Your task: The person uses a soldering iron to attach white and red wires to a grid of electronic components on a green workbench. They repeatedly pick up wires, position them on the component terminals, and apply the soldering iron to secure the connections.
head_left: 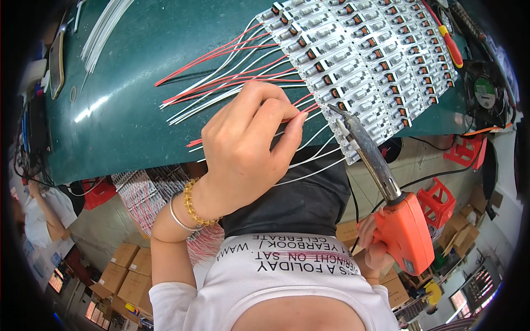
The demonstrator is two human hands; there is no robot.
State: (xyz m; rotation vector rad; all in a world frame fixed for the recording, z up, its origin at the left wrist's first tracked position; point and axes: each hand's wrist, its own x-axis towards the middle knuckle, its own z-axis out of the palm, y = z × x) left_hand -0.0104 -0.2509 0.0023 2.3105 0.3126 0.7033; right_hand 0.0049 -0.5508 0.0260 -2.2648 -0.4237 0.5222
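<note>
My left hand (248, 135) pinches a red wire (301, 113) between thumb and forefinger, close to the near edge of a panel of white circuit boards (353, 60). Wrapped round the orange handle of a soldering iron (406, 234) is my right hand (372, 243). The iron's dark tip touches or hovers just over the boards beside the wire end; I cannot tell which. Red and white wires (221, 83) run left from the panel's edge, several of them farther back. A few white wires (314, 172) hang past the table's near edge, under my left hand.
The green table (127, 138) carries a bundle of loose white wires (105, 33) at the far left and a phone (57, 69) by the left edge. On the right lie a red-and-yellow screwdriver (450, 44) and a black fan (486, 94). Red stools (436, 201) and cardboard boxes (124, 270) stand below.
</note>
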